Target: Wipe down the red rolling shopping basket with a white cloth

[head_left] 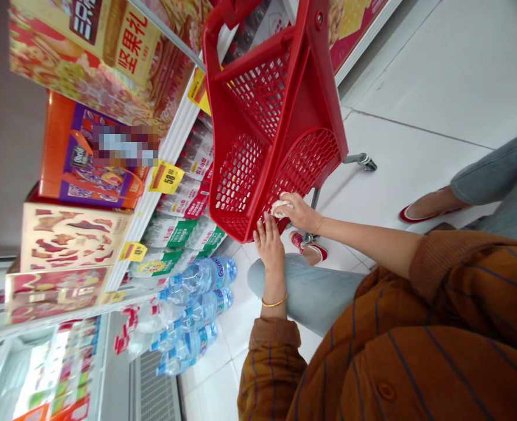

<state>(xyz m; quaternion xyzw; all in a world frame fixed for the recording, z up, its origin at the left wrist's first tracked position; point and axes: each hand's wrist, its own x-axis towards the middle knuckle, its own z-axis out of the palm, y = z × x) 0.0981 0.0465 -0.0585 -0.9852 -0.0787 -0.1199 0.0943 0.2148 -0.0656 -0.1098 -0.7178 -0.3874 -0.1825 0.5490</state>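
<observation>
Just cloth (279, 209) under R fingertips (290, 199)

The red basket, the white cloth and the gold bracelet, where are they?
red basket (280, 88), head view, on its slotted side wall.
white cloth (279, 209), head view, on the bunched part showing beside the right hand.
gold bracelet (274, 303), head view, on the band across the left wrist.
</observation>
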